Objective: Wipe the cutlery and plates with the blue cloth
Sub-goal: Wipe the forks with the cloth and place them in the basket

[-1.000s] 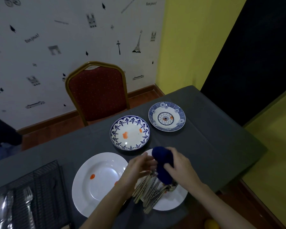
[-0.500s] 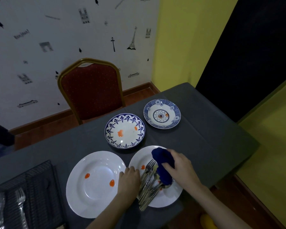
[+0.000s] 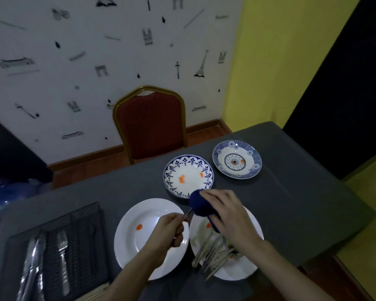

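Our left hand [image 3: 168, 230] is curled around a utensil [image 3: 188, 213] whose tip points to 1 o'clock, into the cloth [image 3: 201, 206]. Our right hand [image 3: 228, 216], palm down, grips the cloth above the plate [image 3: 243, 270] with the cutlery [image 3: 213, 255], at 5 o'clock. We can read no writing.

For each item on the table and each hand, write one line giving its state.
Left hand: grips one utensil.
Right hand: holds blue cloth around utensil's tip.
White plate: orange smear.
Cutlery pile: on second white plate.
Two patterned plates: orange-stained.
Black rack: holds cutlery.
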### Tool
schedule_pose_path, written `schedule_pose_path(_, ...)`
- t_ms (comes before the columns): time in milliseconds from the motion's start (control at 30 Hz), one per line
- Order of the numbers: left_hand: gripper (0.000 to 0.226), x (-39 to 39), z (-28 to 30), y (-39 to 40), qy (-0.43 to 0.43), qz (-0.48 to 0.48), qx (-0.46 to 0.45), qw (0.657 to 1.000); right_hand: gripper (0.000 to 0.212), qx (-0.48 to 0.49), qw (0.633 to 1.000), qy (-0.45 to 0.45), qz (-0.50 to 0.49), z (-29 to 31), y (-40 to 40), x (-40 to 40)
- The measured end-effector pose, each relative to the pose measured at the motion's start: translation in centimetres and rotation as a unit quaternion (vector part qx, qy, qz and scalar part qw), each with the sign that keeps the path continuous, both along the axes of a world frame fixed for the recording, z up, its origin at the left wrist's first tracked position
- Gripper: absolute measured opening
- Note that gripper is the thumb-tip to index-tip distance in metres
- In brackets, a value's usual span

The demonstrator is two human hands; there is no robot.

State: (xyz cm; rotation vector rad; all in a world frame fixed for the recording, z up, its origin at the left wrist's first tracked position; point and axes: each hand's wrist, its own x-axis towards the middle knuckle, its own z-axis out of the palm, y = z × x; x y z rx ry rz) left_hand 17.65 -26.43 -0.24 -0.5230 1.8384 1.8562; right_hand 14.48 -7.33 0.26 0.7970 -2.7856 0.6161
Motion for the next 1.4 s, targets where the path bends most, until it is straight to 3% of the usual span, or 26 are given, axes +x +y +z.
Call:
schedule_pose_path(100, 0.026, 0.7, 1.7, -1.2, 0.055, 0.019, -0.018, 0.998, 0.062, 0.055, 0.990, 0.076, 0.105, -0.6, -3.3, 0.2)
schedule_pose_path(233, 0.026, 2.1, 2.7, -3.0, 0.088, 0.033, -0.060, 0.994, 0.052, 0.056, 0.989, 0.123, 0.053, -0.1, -4.7, -1.7)
schedule_pose_path(400, 0.027, 1.7, 2.9, -3.5, 0.072, 0.106, -0.110, 0.986, 0.044, 0.088, 0.982, 0.120, 0.113, 0.2, -8.0, -1.3)
schedule_pose_path(500, 0.026, 2.5, 3.0, -3.9, 0.070, 0.132, -0.098, 0.984, 0.037, 0.079, 0.986, 0.116, 0.087, 0.4, -8.5, -2.0)
schedule_pose_path(633, 0.027, 2.6, 2.7, -4.4, 0.067, 0.138, -0.108, 0.982, 0.045, 0.099, 0.986, 0.090, 0.099, 0.1, -9.2, -2.3)
schedule_pose_path(700, 0.027, 2.6, 2.6, -4.6, 0.067, 0.131, -0.110, 0.983, 0.039, 0.105, 0.984, 0.092, 0.114, 0.1, -9.4, -1.8)
schedule_pose_path(833, 0.029, 2.4, 2.6, -4.7, 0.067, 0.121, -0.113, 0.984, 0.039, 0.089, 0.994, 0.048, 0.049, 0.2, -8.8, -3.0)
schedule_pose_path(967, 0.025, 1.9, 2.9, -4.4, 0.055, 0.121, -0.089, 0.987, 0.041, 0.066, 0.989, 0.070, 0.113, 0.4, -9.2, -1.4)
schedule_pose_path(1133, 0.028, 1.9, 3.2, -4.8, 0.014, 0.124, -0.034, 0.992, 0.046, 0.123, 0.983, 0.091, 0.100, -0.7, -7.5, -2.8)
schedule_pose_path(1267, 0.026, 1.8, 3.4, -4.8, 0.019, 0.114, 0.004, 0.993, 0.052, 0.108, 0.980, 0.111, 0.128, -0.5, -7.6, -1.2)
schedule_pose_path(1400, 0.030, 3.2, 3.1, -6.0, 0.048, 0.079, -0.030, 0.995, 0.048, 0.171, 0.979, 0.100, 0.053, -0.4, -6.0, -3.1)
